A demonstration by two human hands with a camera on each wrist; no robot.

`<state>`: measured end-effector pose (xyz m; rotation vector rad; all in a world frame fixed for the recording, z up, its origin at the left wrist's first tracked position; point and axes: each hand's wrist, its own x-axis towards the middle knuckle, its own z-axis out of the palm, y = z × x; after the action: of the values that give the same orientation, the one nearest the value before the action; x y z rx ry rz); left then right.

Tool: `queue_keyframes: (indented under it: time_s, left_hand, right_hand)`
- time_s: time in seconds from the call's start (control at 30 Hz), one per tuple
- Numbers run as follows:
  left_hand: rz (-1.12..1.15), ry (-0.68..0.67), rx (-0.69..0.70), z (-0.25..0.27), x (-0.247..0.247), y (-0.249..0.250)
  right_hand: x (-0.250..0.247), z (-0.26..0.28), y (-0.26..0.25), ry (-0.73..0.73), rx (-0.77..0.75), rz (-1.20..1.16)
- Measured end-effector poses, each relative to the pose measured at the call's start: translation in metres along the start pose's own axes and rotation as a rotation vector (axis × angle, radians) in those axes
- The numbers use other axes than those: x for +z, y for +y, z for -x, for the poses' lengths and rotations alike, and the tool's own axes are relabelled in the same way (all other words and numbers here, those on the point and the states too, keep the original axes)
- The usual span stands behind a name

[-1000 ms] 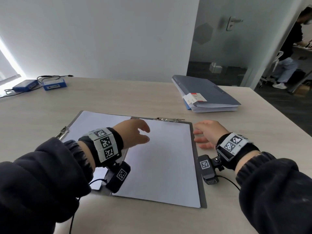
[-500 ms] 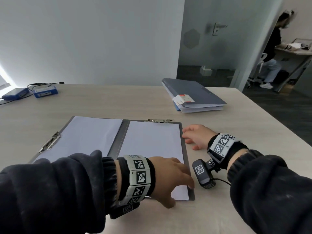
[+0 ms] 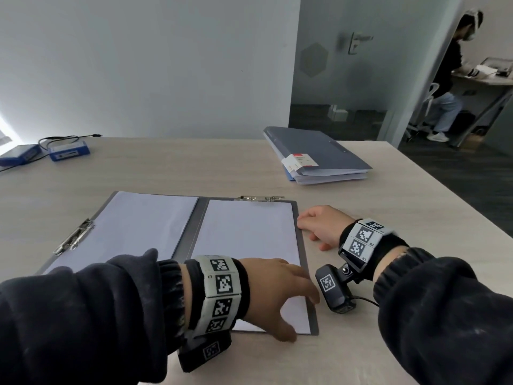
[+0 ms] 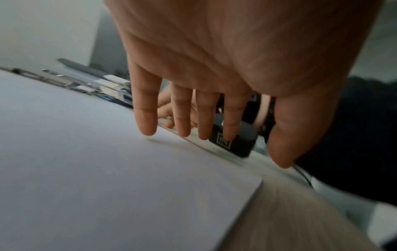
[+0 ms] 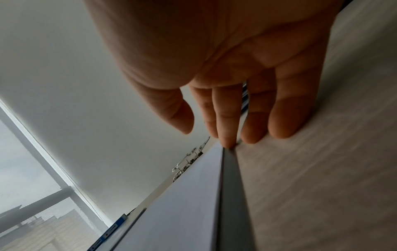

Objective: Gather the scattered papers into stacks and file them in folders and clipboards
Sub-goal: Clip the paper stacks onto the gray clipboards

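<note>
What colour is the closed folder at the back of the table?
Grey-blue, the closed folder; the head view shows it best.

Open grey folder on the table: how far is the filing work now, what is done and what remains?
Done: white paper stacks lie on both halves of the open grey folder, and a closed folder already holds sheets. In hand: the left hand and right hand are at its right edge. Left: closing it.
</note>
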<state>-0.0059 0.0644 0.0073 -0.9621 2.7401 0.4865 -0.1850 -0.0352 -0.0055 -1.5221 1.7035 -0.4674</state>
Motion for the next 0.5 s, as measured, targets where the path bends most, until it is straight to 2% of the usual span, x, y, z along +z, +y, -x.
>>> queue_keyframes:
  time_s: [0.13, 0.3, 0.4, 0.5]
  left_hand:
    - [0.213, 0.194, -0.19, 0.008, -0.02, -0.03]
    - [0.326, 0.429, -0.653, 0.023, -0.04, -0.11]
    - [0.319, 0.383, -0.789, 0.031, -0.04, -0.149]
    - [0.282, 0.319, -0.788, 0.031, -0.04, -0.163]
  right_hand:
    - [0.001, -0.001, -0.001, 0.014, 0.032, -0.02]
    - [0.0, -0.01, -0.006, 0.034, 0.019, -0.168]
    - [-0.001, -0.021, -0.01, 0.07, -0.001, -0.203]
    - [0.004, -0.033, -0.017, 0.081, 0.006, -0.313]
